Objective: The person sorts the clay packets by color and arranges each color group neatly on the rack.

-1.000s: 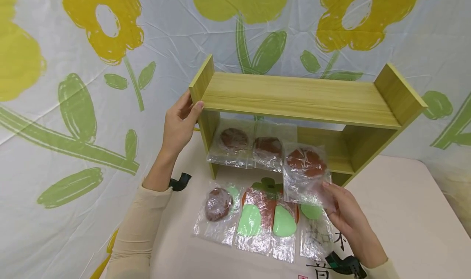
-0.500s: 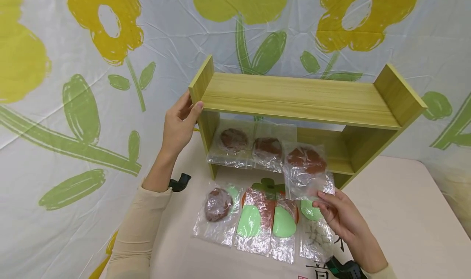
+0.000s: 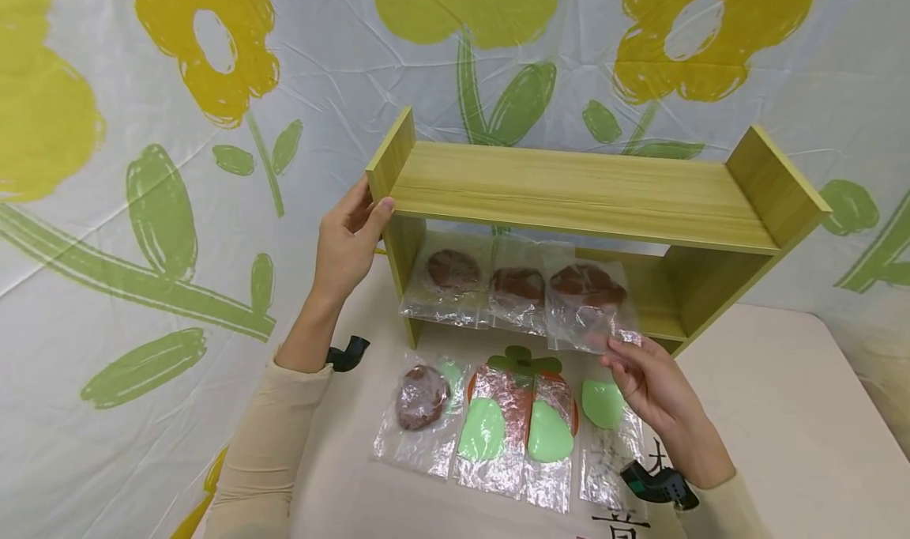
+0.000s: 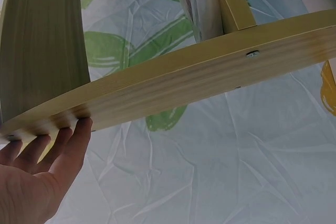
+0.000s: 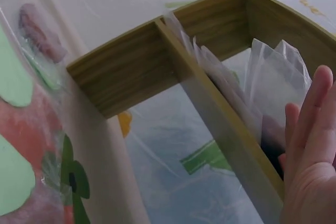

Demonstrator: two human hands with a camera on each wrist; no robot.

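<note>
My left hand (image 3: 348, 239) grips the left side panel of a small wooden shelf (image 3: 576, 187), thumb at the front edge; in the left wrist view its fingertips touch the outer face. My right hand (image 3: 661, 385) pinches the lower edge of a clear plastic bag (image 3: 583, 318) holding a dark red round piece. That bag sits in the middle compartment's opening, beside two similar bags: one in the middle (image 3: 517, 286) and one at the left (image 3: 451, 274). In the right wrist view, clear bags (image 5: 273, 77) stand in the compartment, next to the right fingers.
On the table (image 3: 768, 381) before the shelf lie a bag with a brownish disc (image 3: 422, 397), bags with pale green pieces (image 3: 482, 428) over a red shape with a green top (image 3: 522, 357), and another green-piece bag (image 3: 603, 405). A flower-print cloth (image 3: 320, 73) hangs behind.
My right hand has moved up and toward the shelf, carrying the bag farther into the middle compartment, beside the other two. The left hand stays on the side panel.
</note>
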